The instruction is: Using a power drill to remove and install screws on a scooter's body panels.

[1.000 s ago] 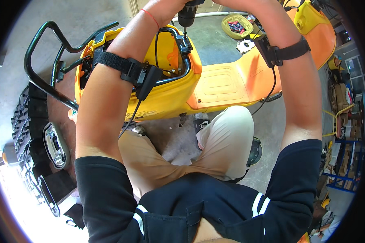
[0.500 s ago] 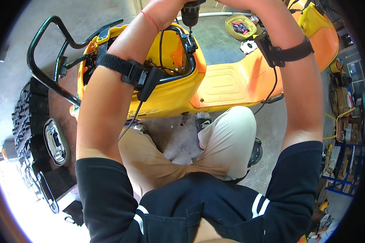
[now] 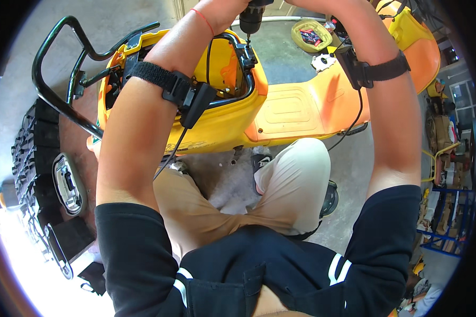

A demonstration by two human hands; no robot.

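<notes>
A black power drill [image 3: 250, 19] points downward at the top edge, and its bit meets a black bracket [image 3: 246, 57] on the front rim of the scooter's open body. My left hand [image 3: 231, 6] lies against the drill's left side, its fingers cut off by the frame. From the other side my right hand [image 3: 308, 2] reaches towards the drill; only its wrist end shows, so its grip is hidden. The yellow and orange scooter [image 3: 217, 127] stands crosswise before me, with wiring and a black tube rim visible in the seatless opening.
A black tubular rack [image 3: 50, 95] juts from the scooter's left end. Beyond the orange footboard [image 3: 285, 113] sits a yellow tray [image 3: 301, 45] with small parts. Several black parts lie on the floor at left, near an oval grey-rimmed piece [image 3: 69, 185]. Shelving [image 3: 449, 211] lines the right side.
The view has shifted slightly, so the scooter and floor items sit a little further left. The drill bit stays at the bracket, and both arms hold nearly the same pose.
</notes>
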